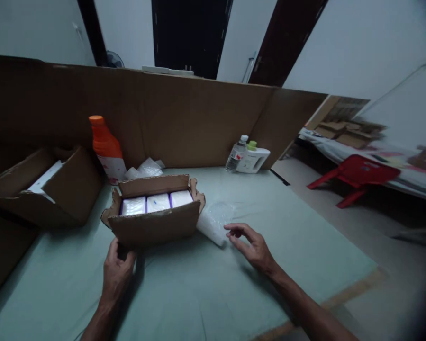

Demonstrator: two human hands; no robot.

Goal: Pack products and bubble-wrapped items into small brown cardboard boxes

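An open cardboard box (156, 227) stands on the table left of the middle, with three white packs (158, 202) edged in purple side by side inside. At its lower left corner is my left hand (117, 270), thumb and fingers gripping the corner; some fingertips are hidden by the cardboard. My right hand (253, 248) hovers right of the box, its fingers curved and apart with nothing between them. Close to those fingertips lies a crumpled piece of bubble wrap (214, 225), touching or nearly touching the box's right side.
Another open carton (67, 203) with something white in it stands at left. Behind are an orange bottle (108, 151), more bubble wrap (147, 169), a clear water bottle (237, 154) and a white jug (253, 160). A cardboard wall (198, 123) lines the back. A red stool (358, 175) is off to the right.
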